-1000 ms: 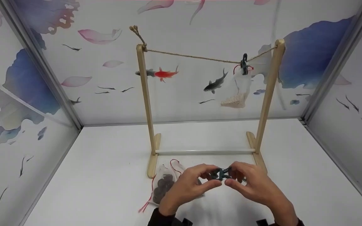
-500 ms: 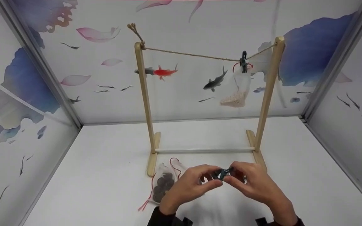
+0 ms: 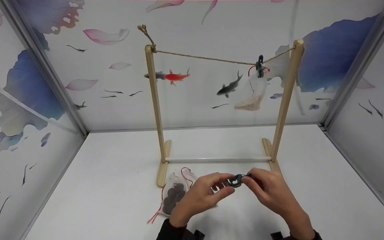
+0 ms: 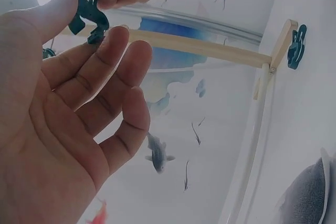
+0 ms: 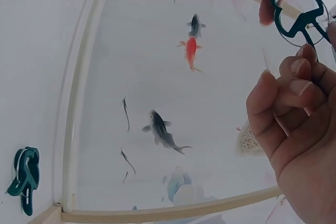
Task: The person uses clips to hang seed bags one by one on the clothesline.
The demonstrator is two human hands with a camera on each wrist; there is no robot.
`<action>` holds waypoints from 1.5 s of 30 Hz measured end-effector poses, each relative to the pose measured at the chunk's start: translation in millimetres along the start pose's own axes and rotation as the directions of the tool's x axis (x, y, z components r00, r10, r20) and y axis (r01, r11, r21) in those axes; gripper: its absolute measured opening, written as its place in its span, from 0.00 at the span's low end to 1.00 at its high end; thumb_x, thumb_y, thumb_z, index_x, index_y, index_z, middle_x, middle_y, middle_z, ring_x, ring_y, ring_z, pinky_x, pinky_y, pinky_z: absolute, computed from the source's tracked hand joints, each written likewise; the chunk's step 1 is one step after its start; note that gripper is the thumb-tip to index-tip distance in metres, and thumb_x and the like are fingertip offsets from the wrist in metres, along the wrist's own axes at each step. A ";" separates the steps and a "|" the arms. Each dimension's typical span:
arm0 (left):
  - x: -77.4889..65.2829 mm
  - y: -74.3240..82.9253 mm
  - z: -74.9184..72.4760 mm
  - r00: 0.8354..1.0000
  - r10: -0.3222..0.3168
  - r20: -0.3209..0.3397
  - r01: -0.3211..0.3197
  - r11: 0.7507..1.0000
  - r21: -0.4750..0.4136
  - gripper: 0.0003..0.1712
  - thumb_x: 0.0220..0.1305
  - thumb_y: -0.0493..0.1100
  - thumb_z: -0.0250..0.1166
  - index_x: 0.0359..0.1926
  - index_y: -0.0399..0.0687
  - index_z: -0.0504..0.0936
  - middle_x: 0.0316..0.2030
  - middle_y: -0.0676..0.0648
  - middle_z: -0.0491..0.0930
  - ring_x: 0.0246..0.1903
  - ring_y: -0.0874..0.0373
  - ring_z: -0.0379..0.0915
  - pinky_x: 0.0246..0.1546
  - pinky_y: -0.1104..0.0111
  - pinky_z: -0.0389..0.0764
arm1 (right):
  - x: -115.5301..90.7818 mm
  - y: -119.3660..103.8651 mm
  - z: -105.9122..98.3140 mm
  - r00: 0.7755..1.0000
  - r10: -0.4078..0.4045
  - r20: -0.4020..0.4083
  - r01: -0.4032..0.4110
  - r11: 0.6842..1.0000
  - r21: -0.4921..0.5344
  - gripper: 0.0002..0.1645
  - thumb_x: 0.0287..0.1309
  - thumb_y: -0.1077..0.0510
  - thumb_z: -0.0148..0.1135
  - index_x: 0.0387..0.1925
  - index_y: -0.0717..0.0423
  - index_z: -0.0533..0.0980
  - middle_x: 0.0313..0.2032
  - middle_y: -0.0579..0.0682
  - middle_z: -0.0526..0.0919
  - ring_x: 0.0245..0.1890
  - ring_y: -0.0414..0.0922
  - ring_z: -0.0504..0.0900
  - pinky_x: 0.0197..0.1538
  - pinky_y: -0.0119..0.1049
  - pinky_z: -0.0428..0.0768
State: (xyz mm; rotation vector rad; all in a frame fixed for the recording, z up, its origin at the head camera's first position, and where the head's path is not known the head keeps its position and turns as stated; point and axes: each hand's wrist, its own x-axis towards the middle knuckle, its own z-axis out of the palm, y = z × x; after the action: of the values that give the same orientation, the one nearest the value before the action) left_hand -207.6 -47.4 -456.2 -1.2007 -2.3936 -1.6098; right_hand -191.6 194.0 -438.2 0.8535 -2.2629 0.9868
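Observation:
In front of the wooden rack, my two hands meet at a dark green spring clip (image 3: 236,180). My right hand (image 3: 272,191) pinches its handles between thumb and fingers. The thumb and forefinger of my left hand (image 3: 200,193) hold the clip's other end, where its curved jaws stand apart in the right wrist view. The left hand's remaining fingers are loosely bent. Behind the left hand lies a mesh bag (image 3: 173,198) of dark round stones with a red drawstring. Another pale bag beside it is mostly hidden by that hand.
The wooden rack (image 3: 158,116) carries a sagging rope (image 3: 205,59). A second clip (image 3: 260,66) fixes a hanging bag of pale grains (image 3: 250,101) to it. Another green clip (image 5: 25,177) lies on the white table (image 3: 112,186) near the rack's right foot. Printed panels enclose three sides.
The clip has turned between my hands and shifted slightly upward. My right hand has risen a little, its thumb now higher on the clip. The left hand has barely moved.

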 end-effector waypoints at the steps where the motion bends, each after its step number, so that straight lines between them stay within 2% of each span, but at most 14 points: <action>1: -0.6 -1.0 -2.3 1.000 -0.001 -0.023 0.001 1.000 0.018 0.21 0.75 0.52 0.60 0.63 0.50 0.79 0.42 0.54 0.84 0.40 0.67 0.79 0.39 0.70 0.80 | -0.2 0.4 -0.9 1.000 -0.001 -0.016 0.001 1.000 -0.005 0.15 0.62 0.65 0.69 0.29 0.41 0.75 0.21 0.29 0.64 0.18 0.29 0.63 0.19 0.23 0.63; 3: -2.3 -3.6 -8.6 0.996 -0.007 -0.090 0.014 0.997 0.071 0.21 0.75 0.51 0.61 0.62 0.46 0.80 0.40 0.54 0.84 0.39 0.66 0.79 0.38 0.70 0.80 | -0.6 1.2 -2.7 0.999 0.000 -0.039 0.000 1.000 -0.003 0.16 0.61 0.66 0.69 0.29 0.42 0.76 0.21 0.29 0.64 0.17 0.29 0.63 0.19 0.23 0.63; 5: -4.8 -7.2 -16.0 0.983 -0.019 -0.181 0.045 0.989 0.140 0.21 0.75 0.51 0.61 0.60 0.44 0.82 0.38 0.53 0.84 0.37 0.65 0.79 0.37 0.69 0.80 | -1.0 2.1 -4.2 0.998 -0.001 -0.057 0.001 1.000 0.001 0.16 0.61 0.68 0.69 0.29 0.42 0.77 0.21 0.30 0.65 0.18 0.29 0.64 0.19 0.23 0.64; 7: -8.0 -11.7 -23.4 0.958 -0.041 -0.283 0.100 0.975 0.197 0.20 0.74 0.50 0.62 0.57 0.42 0.83 0.37 0.53 0.84 0.35 0.63 0.79 0.36 0.68 0.80 | -1.1 3.1 -5.2 0.998 -0.009 -0.068 0.009 1.000 0.008 0.17 0.61 0.69 0.68 0.29 0.42 0.77 0.21 0.30 0.67 0.17 0.29 0.65 0.19 0.23 0.65; 10: -13.0 -19.2 -32.1 0.904 -0.091 -0.417 0.214 0.942 0.258 0.17 0.72 0.48 0.65 0.53 0.41 0.85 0.34 0.52 0.84 0.32 0.61 0.80 0.34 0.67 0.81 | -0.9 4.3 -5.8 0.997 -0.016 -0.074 0.017 1.000 0.013 0.18 0.60 0.70 0.68 0.28 0.42 0.77 0.21 0.30 0.67 0.17 0.29 0.65 0.18 0.24 0.65; 14: -19.1 -29.0 -37.6 0.836 -0.185 -0.517 0.388 0.865 0.319 0.14 0.69 0.46 0.68 0.47 0.40 0.87 0.30 0.51 0.84 0.27 0.60 0.79 0.30 0.66 0.79 | -0.8 4.9 -6.3 0.997 -0.016 -0.071 0.016 1.000 0.005 0.18 0.60 0.70 0.68 0.28 0.42 0.77 0.20 0.30 0.66 0.17 0.29 0.64 0.18 0.24 0.64; 19: -25.4 -43.1 -35.9 0.771 -0.323 -0.549 0.569 0.737 0.365 0.14 0.65 0.45 0.70 0.43 0.37 0.87 0.28 0.50 0.84 0.27 0.56 0.79 0.29 0.60 0.78 | -1.0 4.5 -6.0 0.998 -0.007 -0.065 0.007 1.000 -0.007 0.18 0.60 0.69 0.68 0.27 0.42 0.76 0.20 0.29 0.65 0.17 0.29 0.64 0.19 0.23 0.64; 21: -27.9 -47.3 -34.4 0.756 -0.362 -0.546 0.604 0.707 0.367 0.16 0.63 0.44 0.70 0.45 0.36 0.87 0.28 0.49 0.84 0.28 0.53 0.80 0.30 0.58 0.79 | -1.5 4.7 -5.6 0.998 -0.005 -0.062 0.004 1.000 -0.010 0.19 0.61 0.69 0.69 0.26 0.41 0.76 0.20 0.29 0.64 0.17 0.29 0.64 0.19 0.23 0.64; 23: -29.6 -49.7 -32.4 0.752 -0.384 -0.536 0.618 0.695 0.368 0.17 0.62 0.43 0.71 0.46 0.34 0.86 0.28 0.48 0.85 0.29 0.52 0.82 0.29 0.57 0.80 | -1.8 5.0 -5.3 0.998 -0.005 -0.060 0.004 1.000 -0.015 0.19 0.61 0.68 0.69 0.26 0.40 0.75 0.19 0.29 0.63 0.17 0.29 0.63 0.19 0.23 0.63; 25: -30.1 -49.6 -30.4 0.758 -0.390 -0.522 0.617 0.689 0.381 0.17 0.60 0.42 0.72 0.45 0.33 0.86 0.27 0.47 0.85 0.28 0.50 0.82 0.28 0.57 0.79 | -1.9 5.3 -5.3 0.998 -0.001 -0.057 0.000 1.000 -0.015 0.20 0.61 0.68 0.69 0.26 0.40 0.74 0.19 0.29 0.63 0.17 0.29 0.63 0.19 0.23 0.63; 32: -25.9 -47.4 -18.4 0.781 -0.409 -0.473 0.614 0.640 0.461 0.09 0.56 0.43 0.73 0.31 0.41 0.89 0.27 0.46 0.85 0.24 0.51 0.79 0.23 0.58 0.76 | -1.3 4.5 -5.7 0.999 0.015 -0.041 -0.016 1.000 -0.015 0.19 0.62 0.67 0.68 0.26 0.39 0.74 0.19 0.29 0.62 0.17 0.29 0.62 0.18 0.23 0.62; 38: -24.0 -47.6 -11.0 0.794 -0.431 -0.429 0.600 0.664 0.445 0.08 0.61 0.45 0.73 0.34 0.45 0.91 0.27 0.50 0.86 0.21 0.59 0.74 0.20 0.63 0.72 | -0.7 4.2 -5.7 0.999 0.023 -0.030 -0.023 1.000 -0.013 0.19 0.63 0.66 0.68 0.26 0.39 0.75 0.19 0.28 0.61 0.16 0.29 0.61 0.18 0.23 0.61; 41: -23.2 -47.6 -9.8 0.787 -0.443 -0.429 0.611 0.656 0.443 0.08 0.60 0.46 0.74 0.34 0.46 0.91 0.27 0.50 0.86 0.21 0.58 0.75 0.20 0.62 0.73 | -0.7 4.1 -5.8 0.999 0.021 -0.027 -0.022 1.000 -0.019 0.19 0.63 0.65 0.68 0.25 0.39 0.74 0.18 0.28 0.60 0.16 0.28 0.60 0.18 0.23 0.60; 45: -22.3 -46.7 -9.3 0.765 -0.475 -0.434 0.640 0.633 0.435 0.12 0.59 0.49 0.75 0.32 0.44 0.90 0.24 0.50 0.84 0.21 0.57 0.75 0.22 0.61 0.74 | -0.5 4.1 -6.3 0.999 0.027 -0.021 -0.028 0.999 -0.027 0.19 0.63 0.65 0.68 0.25 0.38 0.73 0.18 0.28 0.59 0.16 0.28 0.59 0.17 0.23 0.59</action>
State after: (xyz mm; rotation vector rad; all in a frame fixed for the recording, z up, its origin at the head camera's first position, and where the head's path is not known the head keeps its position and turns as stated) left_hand -223.4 -75.9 -497.5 -0.0873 -2.8747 -0.8808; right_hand -192.9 201.3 -436.6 0.7992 -2.2708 0.9709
